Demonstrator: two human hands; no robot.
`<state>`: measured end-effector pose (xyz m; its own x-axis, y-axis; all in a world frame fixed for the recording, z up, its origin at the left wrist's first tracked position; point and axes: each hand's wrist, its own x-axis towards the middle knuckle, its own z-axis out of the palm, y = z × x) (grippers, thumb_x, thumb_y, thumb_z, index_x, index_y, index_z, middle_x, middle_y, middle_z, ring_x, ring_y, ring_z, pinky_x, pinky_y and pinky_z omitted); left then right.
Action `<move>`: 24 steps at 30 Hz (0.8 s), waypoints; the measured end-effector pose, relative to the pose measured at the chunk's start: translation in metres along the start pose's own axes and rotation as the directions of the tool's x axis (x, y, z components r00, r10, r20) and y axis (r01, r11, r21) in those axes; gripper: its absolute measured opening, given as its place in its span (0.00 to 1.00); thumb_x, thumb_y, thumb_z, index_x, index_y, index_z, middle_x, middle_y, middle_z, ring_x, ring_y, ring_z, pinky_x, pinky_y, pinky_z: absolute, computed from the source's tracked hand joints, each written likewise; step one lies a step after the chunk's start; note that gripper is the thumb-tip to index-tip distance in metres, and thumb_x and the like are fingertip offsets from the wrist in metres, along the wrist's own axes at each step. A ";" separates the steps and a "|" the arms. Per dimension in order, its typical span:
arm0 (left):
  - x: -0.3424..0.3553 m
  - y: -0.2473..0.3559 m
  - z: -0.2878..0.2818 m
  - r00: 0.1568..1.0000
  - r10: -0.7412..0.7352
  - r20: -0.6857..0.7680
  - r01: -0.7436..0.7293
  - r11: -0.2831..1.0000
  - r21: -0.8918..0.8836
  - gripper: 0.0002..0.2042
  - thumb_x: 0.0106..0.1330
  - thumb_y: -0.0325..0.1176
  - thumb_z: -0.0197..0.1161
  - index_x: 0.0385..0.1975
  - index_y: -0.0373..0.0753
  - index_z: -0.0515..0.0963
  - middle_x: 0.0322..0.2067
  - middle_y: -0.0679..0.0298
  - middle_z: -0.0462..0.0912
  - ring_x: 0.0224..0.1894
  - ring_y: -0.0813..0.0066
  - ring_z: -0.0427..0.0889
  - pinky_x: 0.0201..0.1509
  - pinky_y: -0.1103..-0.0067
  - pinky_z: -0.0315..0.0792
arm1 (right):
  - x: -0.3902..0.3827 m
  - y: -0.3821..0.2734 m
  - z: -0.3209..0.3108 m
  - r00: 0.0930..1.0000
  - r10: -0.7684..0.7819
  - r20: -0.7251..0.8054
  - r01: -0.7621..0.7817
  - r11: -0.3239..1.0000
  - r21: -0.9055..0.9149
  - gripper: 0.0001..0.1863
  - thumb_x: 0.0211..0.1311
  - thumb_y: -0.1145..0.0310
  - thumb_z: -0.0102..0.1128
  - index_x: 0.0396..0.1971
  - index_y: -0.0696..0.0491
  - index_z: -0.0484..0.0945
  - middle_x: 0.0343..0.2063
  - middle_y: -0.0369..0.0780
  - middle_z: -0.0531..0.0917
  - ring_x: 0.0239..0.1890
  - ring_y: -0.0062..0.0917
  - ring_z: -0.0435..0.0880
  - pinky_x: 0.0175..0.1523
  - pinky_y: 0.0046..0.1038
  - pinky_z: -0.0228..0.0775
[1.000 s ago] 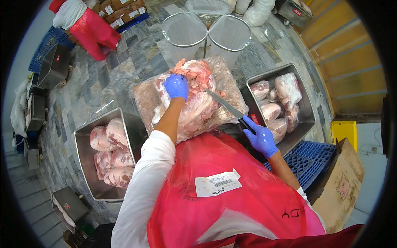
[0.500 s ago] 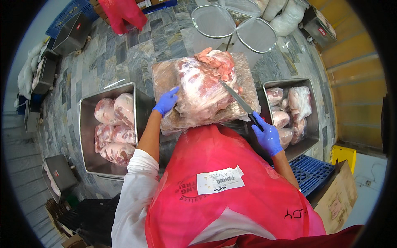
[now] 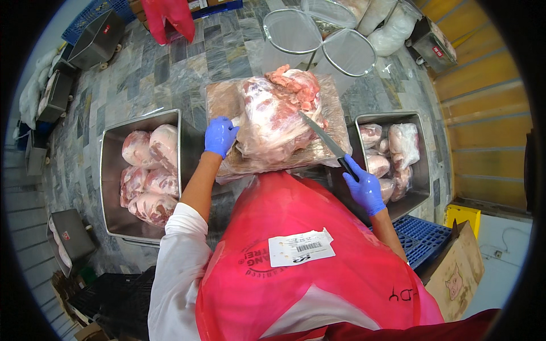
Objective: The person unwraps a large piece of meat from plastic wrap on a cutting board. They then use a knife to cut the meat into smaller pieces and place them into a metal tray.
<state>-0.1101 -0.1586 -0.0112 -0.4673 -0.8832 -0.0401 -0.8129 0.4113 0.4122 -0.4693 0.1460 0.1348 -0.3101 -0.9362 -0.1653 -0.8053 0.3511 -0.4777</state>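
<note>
A big raw meat cut (image 3: 273, 122) lies on a cutting board covered with clear plastic (image 3: 227, 102). My left hand (image 3: 220, 135), in a blue glove, grips the meat's left edge. In a blue glove too, my right hand (image 3: 364, 186) holds a long knife (image 3: 323, 141) by its dark handle. The blade points up-left and its tip rests on the meat's right side. A pile of trimmed scraps (image 3: 298, 85) sits at the far end of the cut. I wear a red plastic apron (image 3: 307, 256).
A steel tray (image 3: 114, 176) on the left holds several meat pieces. Another steel tray (image 3: 421, 142) on the right holds more pieces. Two round mesh strainers (image 3: 318, 40) stand behind the board. A blue crate (image 3: 421, 238) and a cardboard box (image 3: 455, 267) are at the lower right.
My left hand slid from the top of the meat down to its left edge. The knife stayed laid across the meat's right side. My view shifted, so the board sits lower in the picture.
</note>
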 end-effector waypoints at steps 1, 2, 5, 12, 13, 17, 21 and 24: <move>0.001 -0.004 0.002 0.999 0.004 -0.053 -0.003 1.000 0.003 0.14 0.63 0.41 0.70 0.43 0.41 0.89 0.58 0.49 0.81 0.57 0.47 0.80 0.65 0.61 0.74 | 0.001 -0.002 -0.001 1.000 0.003 0.003 -0.003 1.000 -0.026 0.30 0.69 0.57 0.64 0.71 0.31 0.71 0.34 0.54 0.87 0.37 0.52 0.87 0.42 0.46 0.78; 0.000 -0.002 0.007 0.988 0.029 -0.150 -0.021 0.998 0.055 0.15 0.63 0.42 0.71 0.44 0.41 0.88 0.59 0.48 0.80 0.57 0.46 0.80 0.65 0.61 0.73 | 0.001 -0.004 -0.003 1.000 0.006 0.006 -0.006 0.999 -0.051 0.30 0.69 0.57 0.64 0.71 0.31 0.71 0.34 0.54 0.87 0.38 0.52 0.87 0.42 0.46 0.78; 0.018 -0.003 0.013 0.980 -0.013 -0.199 0.012 1.000 -0.005 0.15 0.62 0.43 0.71 0.43 0.41 0.89 0.56 0.47 0.82 0.58 0.46 0.80 0.63 0.61 0.74 | 0.006 -0.011 -0.007 0.997 -0.055 -0.058 0.054 0.998 -0.020 0.30 0.69 0.57 0.64 0.71 0.33 0.72 0.35 0.54 0.87 0.38 0.51 0.87 0.43 0.47 0.78; 0.064 0.085 0.014 0.935 0.172 -0.310 -0.246 0.944 -0.217 0.12 0.64 0.39 0.68 0.41 0.40 0.88 0.39 0.53 0.86 0.43 0.50 0.84 0.52 0.62 0.78 | 0.010 -0.017 -0.016 1.000 0.002 -0.029 -0.005 0.997 -0.077 0.30 0.68 0.58 0.65 0.70 0.34 0.73 0.34 0.53 0.87 0.36 0.50 0.87 0.42 0.47 0.78; 0.070 0.100 0.018 0.942 0.178 -0.285 -0.247 0.942 -0.227 0.12 0.64 0.40 0.68 0.41 0.41 0.88 0.39 0.53 0.86 0.43 0.50 0.84 0.52 0.62 0.78 | 0.007 -0.016 -0.016 0.999 0.006 -0.040 -0.009 0.997 -0.078 0.30 0.68 0.59 0.65 0.70 0.34 0.73 0.34 0.53 0.87 0.36 0.50 0.87 0.42 0.46 0.78; 0.100 0.136 0.038 0.961 0.160 -0.227 -0.204 0.962 -0.183 0.12 0.64 0.42 0.67 0.39 0.43 0.89 0.39 0.53 0.86 0.43 0.50 0.84 0.52 0.61 0.77 | -0.007 -0.005 -0.015 0.996 0.020 -0.082 -0.023 0.999 -0.035 0.30 0.67 0.59 0.66 0.70 0.34 0.73 0.34 0.52 0.87 0.36 0.49 0.87 0.41 0.45 0.79; 0.124 0.159 0.043 0.973 0.193 -0.123 -0.186 0.981 0.061 0.13 0.66 0.47 0.65 0.39 0.47 0.89 0.39 0.54 0.85 0.45 0.54 0.84 0.50 0.58 0.75 | -0.024 0.004 -0.016 0.991 0.086 -0.102 -0.086 0.996 0.004 0.30 0.67 0.60 0.66 0.70 0.34 0.73 0.33 0.52 0.86 0.35 0.49 0.87 0.41 0.45 0.79; 0.139 0.147 0.062 0.970 0.164 -0.181 -0.142 0.982 0.128 0.12 0.67 0.44 0.63 0.33 0.45 0.88 0.37 0.55 0.86 0.43 0.54 0.85 0.49 0.58 0.75 | -0.030 0.007 -0.013 0.991 0.076 -0.115 -0.073 0.997 0.028 0.30 0.68 0.60 0.66 0.70 0.34 0.73 0.33 0.52 0.86 0.35 0.49 0.87 0.42 0.45 0.79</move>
<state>-0.3167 -0.2067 -0.0128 -0.5238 -0.8296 0.1932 -0.7758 0.5583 0.2939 -0.4723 0.1768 0.1478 -0.4262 -0.8990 -0.1011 -0.7660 0.4181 -0.4883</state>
